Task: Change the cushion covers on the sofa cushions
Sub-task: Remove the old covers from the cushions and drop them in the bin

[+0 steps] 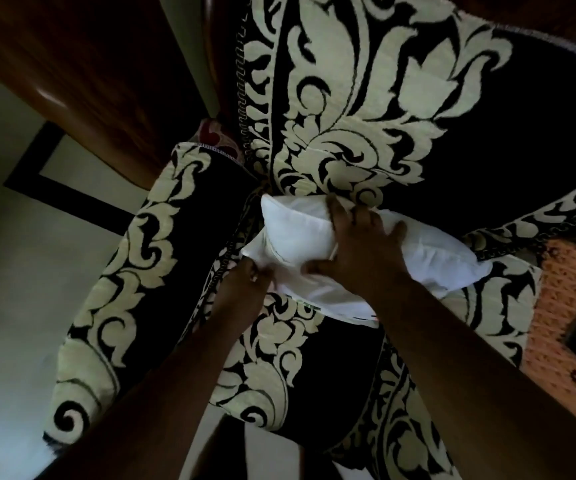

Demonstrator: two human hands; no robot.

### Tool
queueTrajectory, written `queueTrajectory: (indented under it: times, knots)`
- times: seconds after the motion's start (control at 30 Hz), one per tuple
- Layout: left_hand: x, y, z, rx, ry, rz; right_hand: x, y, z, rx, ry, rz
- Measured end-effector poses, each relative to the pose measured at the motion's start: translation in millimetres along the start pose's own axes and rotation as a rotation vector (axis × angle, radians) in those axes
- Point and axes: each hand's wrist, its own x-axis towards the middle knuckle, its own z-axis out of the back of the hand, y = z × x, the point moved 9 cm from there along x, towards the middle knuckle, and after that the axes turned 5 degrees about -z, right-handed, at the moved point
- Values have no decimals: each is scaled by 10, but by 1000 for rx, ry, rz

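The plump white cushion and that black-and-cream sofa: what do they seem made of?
Plump white cushion: smooth, thin woven cloth, perhaps cotton or polyester; it creases softly under the right hand. Black-and-cream sofa: heavy woven upholstery, apparently chenille or jacquard, with fuzzy-edged scrolls and corded trim.

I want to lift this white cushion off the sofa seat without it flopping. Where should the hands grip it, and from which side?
Probably by its two short ends, from the front. The white cushion lies lengthwise across the sofa seat, soft and sagging. The left hand already pinches the near-left edge; the right hand lies across the middle and could shift to the free right corner.
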Motion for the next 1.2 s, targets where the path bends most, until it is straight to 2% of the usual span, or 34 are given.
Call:
queueTrajectory:
  times: [0.13,0.27,0.37,0.47,0.53,0.6,0.73,0.87,0.93,1.0,1.1,1.2]
  knots:
    - [-151,-156,114,-45,74,-72,-100,-31,220,-22,-163,20]
    - [-452,-202,484,5,130,-77,-504,-198,480,106,-191,-8]
    - [-546,-137,789,-45,99,-60,-970,-363,839,328,-283,-72]
    - [-910,-641,1361,-120,-8,-96,-1621,-537,1259,729,-304,-161]
    - [-1124,-943,1705,-270,-70,-111,-2030,-629,1453,989,-264,-250]
    - [-1248,-1147,1924,-462,-93,-109,-2364,-625,1658,1124,-265,-280]
    - [-1475,-1395,2168,-712,-88,-70,-2890,-496,2082,1219,-376,-219]
    - [-1918,-1801,2481,-626,-268,-174,-3208,-401,2573,1189,-487,20]
    - [-2078,-1935,2540,-624,-325,-212,-3311,-370,2785,1244,-470,76]
    - [-2281,-2060,2578,-651,-367,-211,-3440,-363,2924,1266,-462,51]
    - [-2517,-2150,2611,-623,-433,-145,-3638,-564,3064,1260,-641,-90]
    - [-2716,-2272,2650,-538,-493,-161,-3858,-787,3138,1294,-780,-131]
